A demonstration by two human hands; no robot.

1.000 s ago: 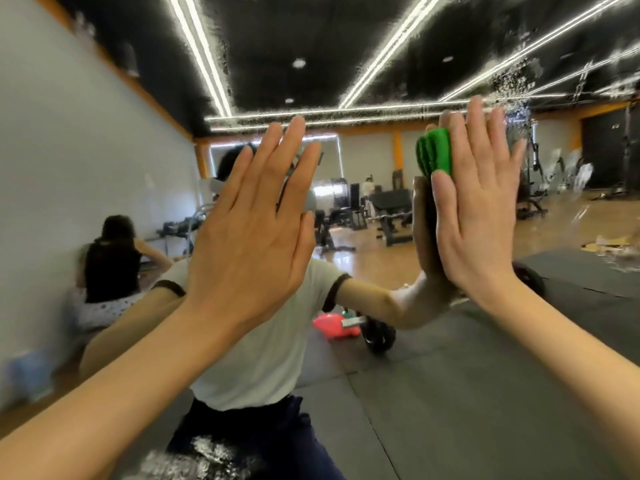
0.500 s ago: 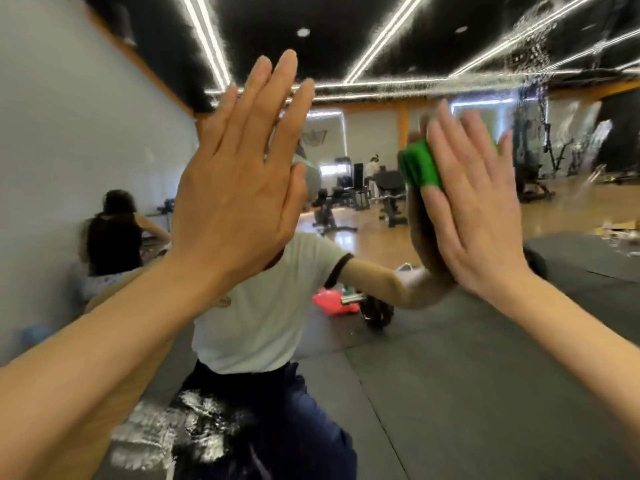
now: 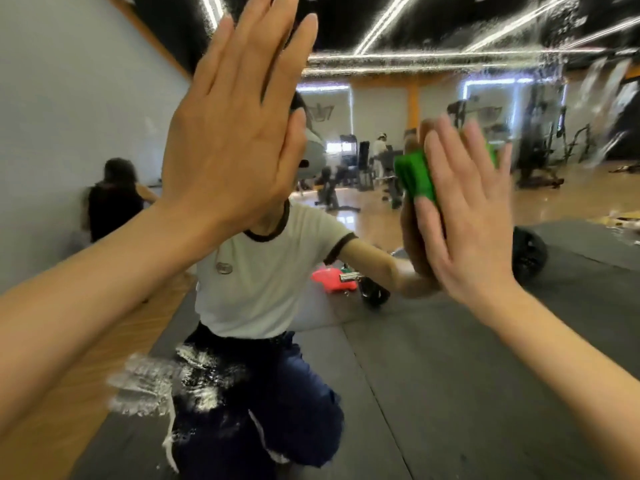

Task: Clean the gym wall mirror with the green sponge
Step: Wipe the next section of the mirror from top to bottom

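The gym wall mirror [image 3: 433, 358] fills the whole view and shows my own reflection kneeling in a white shirt. My left hand [image 3: 232, 133] lies flat against the glass at the upper middle, fingers straight and together. My right hand [image 3: 464, 216] presses the green sponge [image 3: 414, 178] flat onto the mirror at the right, fingers straight over it; only the sponge's left edge and a bit at the right show past the fingers. White foam smears [image 3: 162, 379] sit on the glass at the lower left, and wet streaks [image 3: 519, 46] run across the top right.
Reflected in the mirror are a seated person [image 3: 110, 199] by the grey wall at left, gym machines [image 3: 540, 140] at the back, a red object [image 3: 329, 278] and a dark wheel [image 3: 526, 254] on the black floor mats.
My right hand has slid the sponge down the glass and my left hand sits higher in view. The camera has tilted down, bringing the foam smears at the lower left more into sight.
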